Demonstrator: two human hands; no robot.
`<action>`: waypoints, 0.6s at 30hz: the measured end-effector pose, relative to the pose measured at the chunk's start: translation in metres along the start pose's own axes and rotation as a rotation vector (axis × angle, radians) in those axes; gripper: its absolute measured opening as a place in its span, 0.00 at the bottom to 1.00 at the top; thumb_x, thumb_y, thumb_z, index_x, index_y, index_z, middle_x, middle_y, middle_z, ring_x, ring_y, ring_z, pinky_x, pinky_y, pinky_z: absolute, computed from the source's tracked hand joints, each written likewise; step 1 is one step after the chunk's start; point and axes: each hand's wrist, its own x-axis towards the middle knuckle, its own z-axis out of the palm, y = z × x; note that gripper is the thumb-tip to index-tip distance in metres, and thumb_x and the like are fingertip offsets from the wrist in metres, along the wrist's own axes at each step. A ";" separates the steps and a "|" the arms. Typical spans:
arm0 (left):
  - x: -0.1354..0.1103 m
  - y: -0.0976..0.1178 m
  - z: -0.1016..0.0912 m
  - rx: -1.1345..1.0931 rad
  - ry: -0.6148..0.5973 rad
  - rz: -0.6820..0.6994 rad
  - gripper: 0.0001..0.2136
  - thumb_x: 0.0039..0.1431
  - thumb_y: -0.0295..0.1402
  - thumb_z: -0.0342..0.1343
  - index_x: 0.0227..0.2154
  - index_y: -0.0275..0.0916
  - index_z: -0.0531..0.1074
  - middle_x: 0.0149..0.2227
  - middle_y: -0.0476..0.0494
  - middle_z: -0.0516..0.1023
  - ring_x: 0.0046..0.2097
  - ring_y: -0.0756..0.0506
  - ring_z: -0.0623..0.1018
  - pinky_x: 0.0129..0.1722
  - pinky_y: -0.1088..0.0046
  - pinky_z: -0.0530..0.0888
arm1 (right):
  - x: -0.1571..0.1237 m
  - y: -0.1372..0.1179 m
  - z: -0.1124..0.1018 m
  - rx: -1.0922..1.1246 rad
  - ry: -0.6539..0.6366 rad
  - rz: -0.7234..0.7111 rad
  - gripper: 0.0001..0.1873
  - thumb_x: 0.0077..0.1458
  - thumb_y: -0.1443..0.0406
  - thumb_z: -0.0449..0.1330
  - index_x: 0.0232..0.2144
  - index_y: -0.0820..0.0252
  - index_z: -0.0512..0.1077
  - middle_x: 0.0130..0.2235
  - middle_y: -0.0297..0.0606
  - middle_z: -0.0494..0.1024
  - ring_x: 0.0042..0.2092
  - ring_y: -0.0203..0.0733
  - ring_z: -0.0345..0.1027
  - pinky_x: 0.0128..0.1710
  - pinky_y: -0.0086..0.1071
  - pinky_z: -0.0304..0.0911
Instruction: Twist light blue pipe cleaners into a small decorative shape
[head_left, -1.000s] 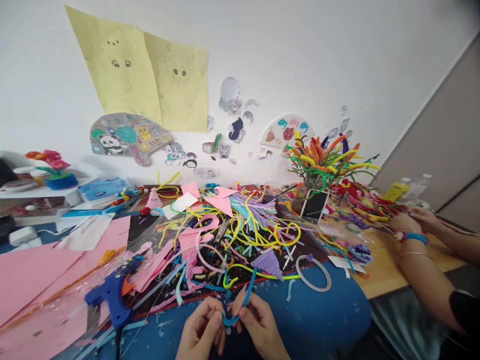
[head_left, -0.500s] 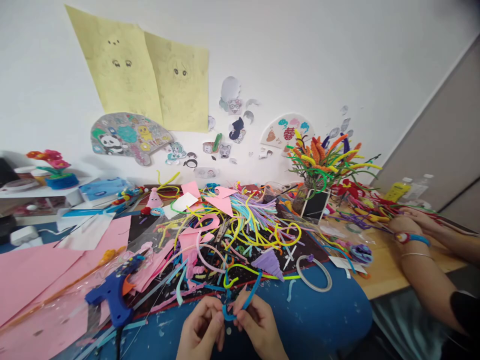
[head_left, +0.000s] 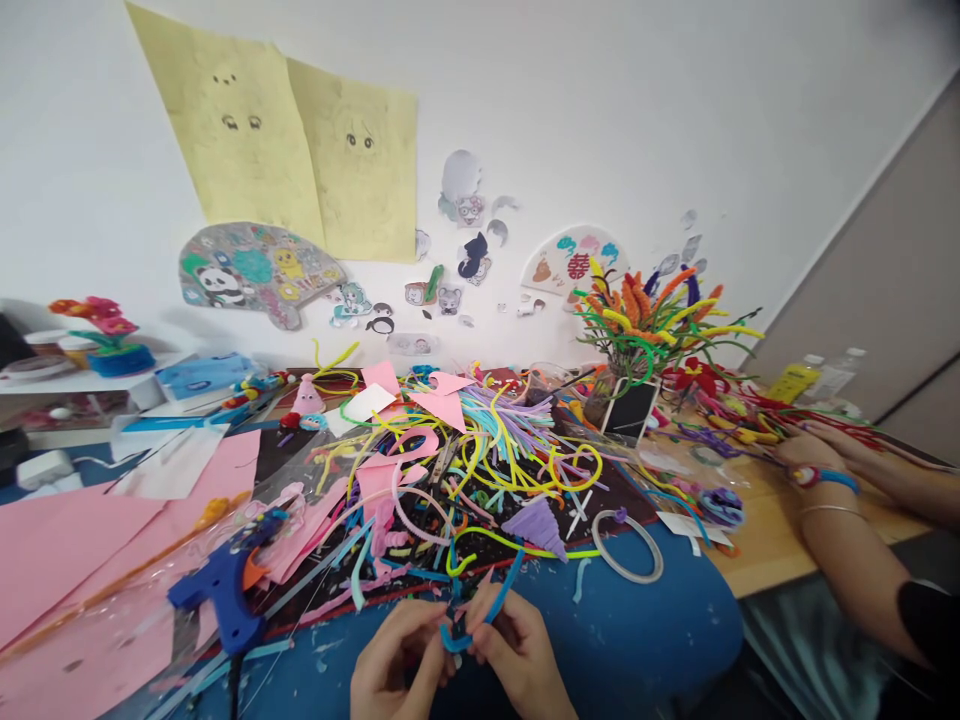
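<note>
Low in the middle of the head view, a bright blue pipe cleaner (head_left: 504, 590) is bent into a curve between my two hands. My right hand (head_left: 521, 655) pinches it near the bend, and its free end points up and to the right. With thumb and fingers closed, my left hand (head_left: 401, 655) grips the other end of the bend; the fingertips partly hide it. A small pink pointed piece (head_left: 486, 578) shows behind the blue strand by my right fingers. Just beyond my hands lie a yellow-green pipe cleaner (head_left: 469, 562) and a purple ridged triangle (head_left: 538, 526).
A blue glue gun (head_left: 229, 595) lies to the left on pink sheets (head_left: 67, 540). Tangled pipe cleaners (head_left: 517, 425) heap up ahead. At right are a ring (head_left: 628, 546), a vase of pipe-cleaner flowers (head_left: 637, 320) and another person's arms (head_left: 847, 520).
The bend of the blue pipe cleaner has shifted slightly down and left, and its curve looks more open. My left hand has turned a little; both hands keep their hold.
</note>
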 end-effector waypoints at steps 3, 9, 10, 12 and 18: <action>-0.001 -0.002 0.000 0.016 0.046 0.060 0.07 0.51 0.36 0.63 0.32 0.41 0.78 0.29 0.48 0.75 0.20 0.51 0.74 0.19 0.77 0.70 | -0.001 0.002 0.000 -0.010 0.032 -0.009 0.17 0.55 0.54 0.58 0.24 0.61 0.67 0.25 0.33 0.66 0.26 0.32 0.59 0.26 0.27 0.55; 0.000 0.000 -0.001 0.086 0.006 0.164 0.06 0.51 0.33 0.62 0.33 0.40 0.79 0.28 0.45 0.76 0.23 0.49 0.73 0.23 0.75 0.71 | -0.002 0.005 -0.001 -0.004 0.049 0.000 0.17 0.55 0.53 0.59 0.26 0.61 0.68 0.26 0.34 0.67 0.25 0.32 0.59 0.24 0.26 0.55; 0.000 0.000 -0.001 0.096 -0.003 0.179 0.07 0.51 0.33 0.63 0.34 0.40 0.79 0.28 0.45 0.76 0.23 0.49 0.73 0.23 0.75 0.71 | -0.002 0.005 -0.001 -0.001 0.048 0.002 0.17 0.55 0.53 0.59 0.26 0.61 0.68 0.26 0.34 0.67 0.25 0.32 0.59 0.24 0.26 0.55; 0.001 0.000 -0.001 0.115 -0.011 0.201 0.07 0.51 0.32 0.63 0.35 0.41 0.79 0.27 0.45 0.76 0.24 0.49 0.73 0.25 0.75 0.71 | -0.002 0.005 -0.001 0.003 0.047 0.008 0.17 0.55 0.53 0.59 0.26 0.62 0.68 0.26 0.34 0.67 0.25 0.32 0.59 0.24 0.26 0.55; 0.001 -0.001 0.000 0.171 -0.016 0.234 0.09 0.52 0.32 0.62 0.37 0.43 0.79 0.30 0.44 0.78 0.25 0.49 0.74 0.26 0.75 0.71 | -0.003 0.004 0.000 0.022 0.030 0.006 0.15 0.56 0.56 0.58 0.26 0.62 0.67 0.27 0.34 0.67 0.26 0.32 0.60 0.25 0.26 0.56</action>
